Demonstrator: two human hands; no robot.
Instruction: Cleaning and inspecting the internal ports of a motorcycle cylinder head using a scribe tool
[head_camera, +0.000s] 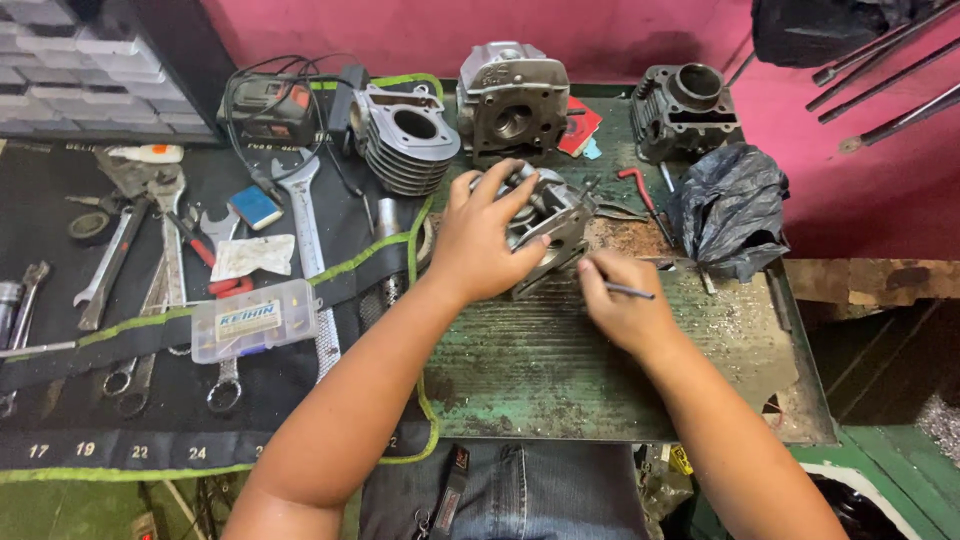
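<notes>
One grey engine casting (545, 225), tilted up on edge at the middle of the worn green bench top (560, 370). Clamped from above by the left hand (480, 240), fingers spread wide over the top, thumb down the near face. Pinched in the right hand (620, 305), fingers closed narrow: a thin metal pick (628, 291), its hidden end aimed at the casting's near lower corner; cannot tell whether it touches.

Probably best to keep the left grip firm so the casting does not rock on its edge. Rest the right wrist on the bench for control. Work the pick in short, light strokes, away from the left thumb. Mind the loose bits of rust and grit just behind.

Further out: a finned cylinder (405, 135) and a second casting (512, 100) at the back, a crumpled black bag (730, 205) to the right, spanners (300, 200) and a clear plastic box (255, 318) on the black tool roll (60, 400) to the left.
</notes>
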